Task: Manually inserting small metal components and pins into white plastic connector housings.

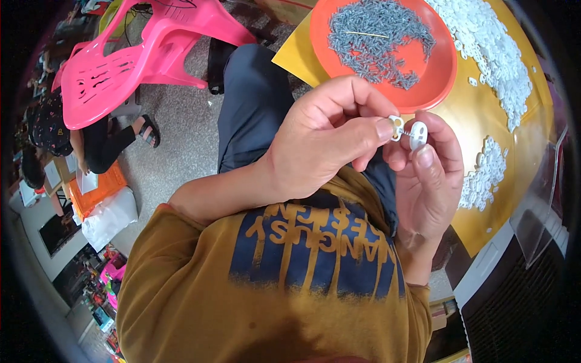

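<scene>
My left hand pinches a small white plastic piece with holes between thumb and fingers. In my right hand, thumb and fingertips grip a white oval plastic piece. A short thin coiled metal part, spring-like, spans the small gap between the two pieces. Both hands are held close together above my lap, near the front rim of an orange-red bowl. Many small grey metal parts lie in that bowl, too small to tell whether springs or screws. A thin yellowish stick rests on them.
On the yellow table are a large heap of white plastic pieces and a smaller pile. A clear plastic sheet or bin stands at the right. A pink plastic chair is at the left, with a seated person beyond.
</scene>
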The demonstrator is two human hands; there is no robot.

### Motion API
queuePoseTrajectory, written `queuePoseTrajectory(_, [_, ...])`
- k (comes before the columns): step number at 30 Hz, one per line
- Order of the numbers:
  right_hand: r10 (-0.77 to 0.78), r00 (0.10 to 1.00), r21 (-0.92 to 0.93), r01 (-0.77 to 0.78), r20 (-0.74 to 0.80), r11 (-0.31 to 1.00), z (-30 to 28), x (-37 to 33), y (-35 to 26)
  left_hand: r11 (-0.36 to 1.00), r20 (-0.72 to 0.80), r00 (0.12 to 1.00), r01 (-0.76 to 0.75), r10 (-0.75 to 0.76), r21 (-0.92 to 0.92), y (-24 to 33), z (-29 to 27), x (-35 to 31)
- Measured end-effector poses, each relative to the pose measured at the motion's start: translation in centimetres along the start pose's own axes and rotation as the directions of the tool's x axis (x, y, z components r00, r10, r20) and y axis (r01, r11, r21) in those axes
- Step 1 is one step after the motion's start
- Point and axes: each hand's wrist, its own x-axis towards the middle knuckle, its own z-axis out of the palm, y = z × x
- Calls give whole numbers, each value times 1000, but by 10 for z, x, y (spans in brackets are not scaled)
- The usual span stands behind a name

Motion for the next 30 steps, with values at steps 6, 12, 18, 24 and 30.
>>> queuePoseTrajectory(6, [-34, 999, -60, 33, -11, 998, 0, -1, -2, 998, -33, 999, 18, -16, 59, -3, 0, -1])
queuePoseTrajectory(12, [-161, 987, -259, 161, 24, 952, 1, -5, -2, 992, -41, 999, 22, -17, 127, 0, 2, -2])
queuePoseTrajectory(18, [-277, 958, -604, 263, 71, 752, -1, -7, -3, 987, -33, 999, -14, 19, 157, -2, 3, -2])
queuePoseTrajectory(24, [-286, 957, -611, 252, 43, 750, 1, -8, -3, 985, -41, 999, -2, 10, 172, -1, 4, -2])
queuePoseTrajectory(30, [-273, 960, -639, 250, 66, 727, 1, -10, -4, 985, -42, 999, 8, -1, 170, 0, 5, -3])
